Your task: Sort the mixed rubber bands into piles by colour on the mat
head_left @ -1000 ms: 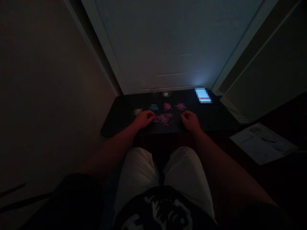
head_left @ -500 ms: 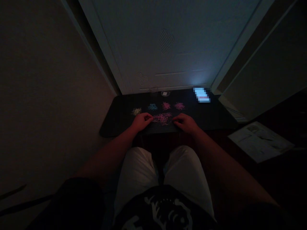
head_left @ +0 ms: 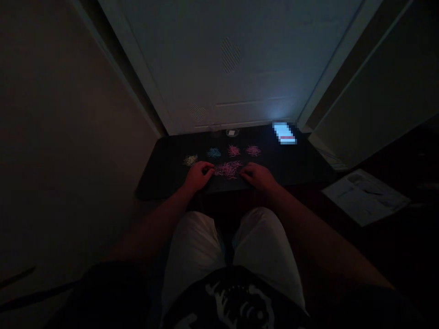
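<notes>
A loose pile of thin pink and purple sticks (head_left: 227, 169) lies on the dark low table (head_left: 298, 171) between my hands. At its left end, my left hand (head_left: 199, 175) has thumb and fingertips drawn together, touching or nearly touching the sticks. My right hand (head_left: 257, 173) is curled at the right end, fingertips pinched by the pile's edge. Whatever either pinch holds is too small and dark to make out. Behind them sit smaller heaps: yellowish sticks (head_left: 190, 160), blue sticks (head_left: 214, 152), and two pink heaps, one pink heap (head_left: 233, 151) left of another pink heap (head_left: 253, 151).
A glowing phone (head_left: 284, 133), blurred out, is at the table's back right. A small round clear dish (head_left: 232, 133) with a white square and a faint clear container (head_left: 215, 131) stand by the white door (head_left: 192, 59). A printed sheet (head_left: 366, 197) lies low on the right.
The whole view has shifted slightly, so table and heaps appear a little further left. Both hands stay at the ends of the middle pile, with little visible finger movement.
</notes>
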A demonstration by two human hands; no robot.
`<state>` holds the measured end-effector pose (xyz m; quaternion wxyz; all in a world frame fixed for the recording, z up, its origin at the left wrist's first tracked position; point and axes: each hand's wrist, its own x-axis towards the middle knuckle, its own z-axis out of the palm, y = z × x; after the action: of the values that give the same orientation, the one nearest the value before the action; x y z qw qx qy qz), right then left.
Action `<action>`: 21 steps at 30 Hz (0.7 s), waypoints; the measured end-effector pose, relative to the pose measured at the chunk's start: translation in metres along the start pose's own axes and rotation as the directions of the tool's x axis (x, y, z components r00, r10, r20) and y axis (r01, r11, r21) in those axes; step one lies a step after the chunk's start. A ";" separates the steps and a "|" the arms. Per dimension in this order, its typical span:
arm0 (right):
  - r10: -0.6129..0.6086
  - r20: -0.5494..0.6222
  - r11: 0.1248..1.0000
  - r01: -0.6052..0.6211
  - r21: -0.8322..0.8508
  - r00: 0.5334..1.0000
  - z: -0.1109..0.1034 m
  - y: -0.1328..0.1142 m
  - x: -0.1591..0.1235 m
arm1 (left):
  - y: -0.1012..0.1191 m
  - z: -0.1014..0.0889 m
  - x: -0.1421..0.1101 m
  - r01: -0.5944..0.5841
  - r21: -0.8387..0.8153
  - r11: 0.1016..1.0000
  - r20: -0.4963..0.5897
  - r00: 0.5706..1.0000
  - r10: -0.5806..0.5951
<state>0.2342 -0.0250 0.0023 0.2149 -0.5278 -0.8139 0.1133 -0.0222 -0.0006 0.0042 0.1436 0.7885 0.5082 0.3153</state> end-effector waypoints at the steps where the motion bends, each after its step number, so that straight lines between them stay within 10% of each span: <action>1: 0.005 -0.007 1.000 -0.005 -0.008 1.000 0.000 -0.001 0.000 | 0.000 0.000 0.000 -0.004 -0.002 1.000 -0.001 1.000 0.004; 12: 0.072 -0.142 0.970 -0.037 0.239 0.987 0.002 -0.006 0.003 | 0.018 -0.003 -0.006 -0.035 -0.051 0.998 -0.028 0.999 0.034; 21: 0.020 -0.007 0.850 -0.013 0.527 1.000 0.005 -0.034 0.017 | 0.054 0.018 -0.010 -0.020 -0.261 0.965 0.018 0.999 0.026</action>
<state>0.1979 -0.0235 0.0160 0.3552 -0.4565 -0.7458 0.3305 0.0252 -0.0318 0.0166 0.2479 0.7720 0.4514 0.3726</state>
